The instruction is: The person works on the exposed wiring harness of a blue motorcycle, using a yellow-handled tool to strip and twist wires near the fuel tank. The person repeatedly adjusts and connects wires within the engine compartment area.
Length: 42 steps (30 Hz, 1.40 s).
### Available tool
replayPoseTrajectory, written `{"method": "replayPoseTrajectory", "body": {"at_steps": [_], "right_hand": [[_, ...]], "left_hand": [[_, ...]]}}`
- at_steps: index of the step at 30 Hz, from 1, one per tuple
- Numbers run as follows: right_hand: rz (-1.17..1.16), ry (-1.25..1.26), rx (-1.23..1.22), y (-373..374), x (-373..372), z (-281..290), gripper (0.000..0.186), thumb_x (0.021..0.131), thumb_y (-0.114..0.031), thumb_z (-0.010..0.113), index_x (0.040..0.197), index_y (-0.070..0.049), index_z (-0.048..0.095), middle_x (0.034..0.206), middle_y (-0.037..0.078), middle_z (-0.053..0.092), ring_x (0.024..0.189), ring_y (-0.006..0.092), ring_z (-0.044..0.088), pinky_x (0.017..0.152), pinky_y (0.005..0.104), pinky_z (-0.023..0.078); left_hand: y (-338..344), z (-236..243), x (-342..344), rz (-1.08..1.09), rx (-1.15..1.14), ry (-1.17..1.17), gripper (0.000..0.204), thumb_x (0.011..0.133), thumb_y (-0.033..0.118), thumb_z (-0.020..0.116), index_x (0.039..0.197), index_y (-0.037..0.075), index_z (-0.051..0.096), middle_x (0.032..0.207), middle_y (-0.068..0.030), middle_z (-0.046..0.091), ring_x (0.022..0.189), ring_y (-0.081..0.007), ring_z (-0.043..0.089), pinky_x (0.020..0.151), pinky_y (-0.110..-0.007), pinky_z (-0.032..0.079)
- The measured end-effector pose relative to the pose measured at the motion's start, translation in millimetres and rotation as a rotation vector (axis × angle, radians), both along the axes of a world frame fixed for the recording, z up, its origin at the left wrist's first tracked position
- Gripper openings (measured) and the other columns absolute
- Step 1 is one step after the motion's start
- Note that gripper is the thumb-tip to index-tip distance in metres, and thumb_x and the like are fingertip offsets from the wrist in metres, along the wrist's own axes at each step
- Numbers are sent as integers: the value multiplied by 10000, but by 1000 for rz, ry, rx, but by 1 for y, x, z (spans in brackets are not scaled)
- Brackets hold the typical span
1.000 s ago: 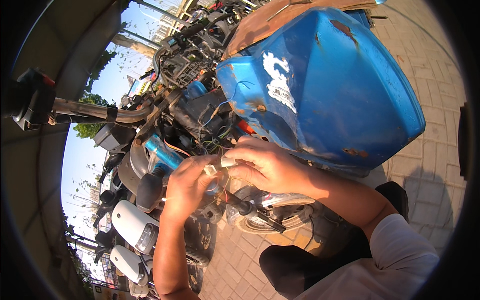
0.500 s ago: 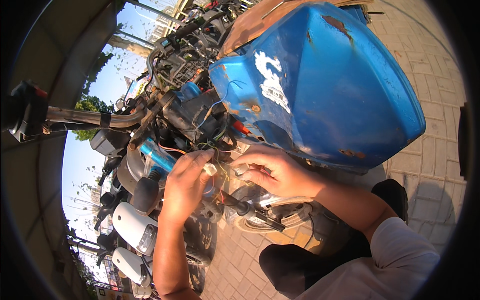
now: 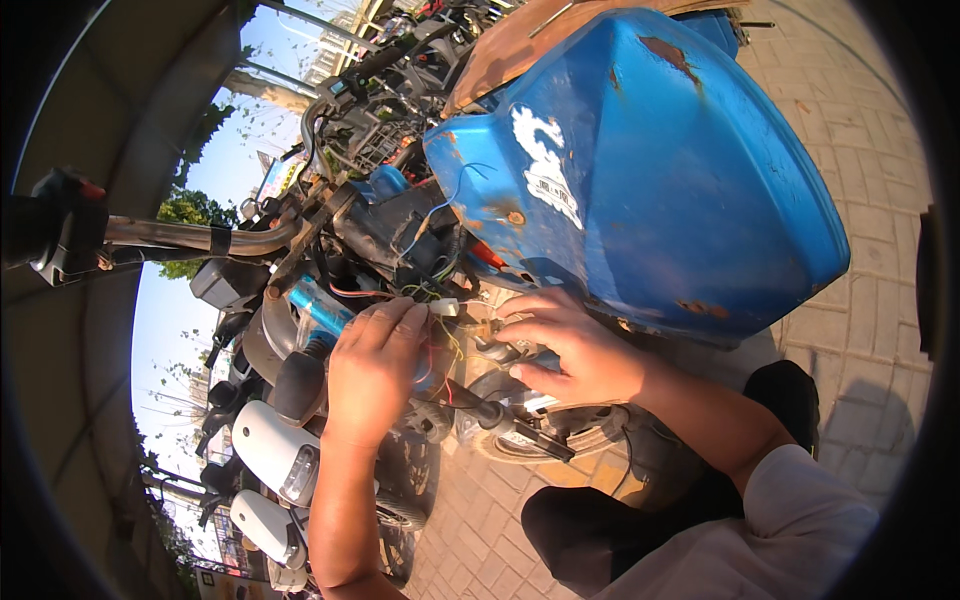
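The left hand (image 3: 374,368) pinches a small white plastic connector (image 3: 444,307); the right hand (image 3: 582,352), pinched shortly before, now spreads its fingers nearby. A white printed emblem (image 3: 545,160) marks the rust-spotted blue metal panel (image 3: 700,190).

I have the connector (image 3: 444,308) between the two hands, touching the fingertips of the left hand (image 3: 378,345); the right hand (image 3: 578,348) is just to its right, apart from it. Wires (image 3: 360,294) lie about the connector and beyond the left hand. On my right, past the right hand, is the body panel (image 3: 690,190), with a board (image 3: 500,65) behind its upper left edge and a rod (image 3: 550,18) on that board. A handlebar (image 3: 180,236) reaches in from my far left. Below the right hand, a wheel (image 3: 590,441) stands on the pavement (image 3: 480,520); parked scooters (image 3: 268,445) are left of the left forearm (image 3: 345,500).
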State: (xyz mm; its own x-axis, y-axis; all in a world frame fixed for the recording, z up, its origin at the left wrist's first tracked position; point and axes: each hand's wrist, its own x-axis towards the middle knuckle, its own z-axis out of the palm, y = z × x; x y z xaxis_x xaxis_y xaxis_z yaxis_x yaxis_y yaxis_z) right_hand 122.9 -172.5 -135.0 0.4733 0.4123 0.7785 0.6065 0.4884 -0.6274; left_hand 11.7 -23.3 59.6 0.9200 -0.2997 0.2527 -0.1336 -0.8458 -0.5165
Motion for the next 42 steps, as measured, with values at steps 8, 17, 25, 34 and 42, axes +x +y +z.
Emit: {"method": "replayPoseTrajectory", "body": {"at_steps": [8, 17, 25, 34, 42], "right_hand": [[-150, -82, -3, 15, -5, 69, 242, 859, -165, 713, 1055, -31, 662, 1072, 144, 672, 1000, 328, 673, 847, 417, 542], [-32, -155, -433, 91, 29, 169, 184, 799, -52, 603, 903, 27, 733, 887, 238, 726, 849, 404, 729, 708, 471, 586], [521, 585, 54, 142, 29, 164, 213, 1013, -108, 568, 909, 64, 637, 764, 147, 695, 569, 183, 683, 531, 337, 537], [185, 336, -303, 156, 13, 169, 245, 939, -184, 604, 978, 41, 692, 955, 274, 701, 964, 418, 695, 828, 449, 554], [-18, -36, -95, 134, 21, 164, 253, 820, -198, 744, 854, 52, 716, 859, 250, 708, 831, 411, 719, 744, 469, 588]], "left_hand": [[-14, -18, -69, 170, -293, -188, 246, 833, -20, 738, 1076, 1, 702, 1073, -131, 694, 968, -302, 653, 853, -385, 523], [-9, -58, -108, 235, -577, -269, 198, 868, 100, 760, 1039, 7, 724, 1036, -123, 711, 963, -299, 636, 857, -374, 501], [8, -84, -123, 285, -690, -260, 208, 898, 161, 750, 1027, 1, 715, 1013, -125, 704, 954, -298, 639, 874, -375, 504], [11, -95, -121, 289, -710, -230, 214, 896, 162, 750, 1032, 0, 723, 1024, -126, 708, 964, -295, 639, 881, -376, 506], [17, -102, -127, 297, -718, -213, 225, 885, 155, 759, 1036, -7, 718, 1035, -133, 706, 966, -304, 639, 881, -383, 506]]}}
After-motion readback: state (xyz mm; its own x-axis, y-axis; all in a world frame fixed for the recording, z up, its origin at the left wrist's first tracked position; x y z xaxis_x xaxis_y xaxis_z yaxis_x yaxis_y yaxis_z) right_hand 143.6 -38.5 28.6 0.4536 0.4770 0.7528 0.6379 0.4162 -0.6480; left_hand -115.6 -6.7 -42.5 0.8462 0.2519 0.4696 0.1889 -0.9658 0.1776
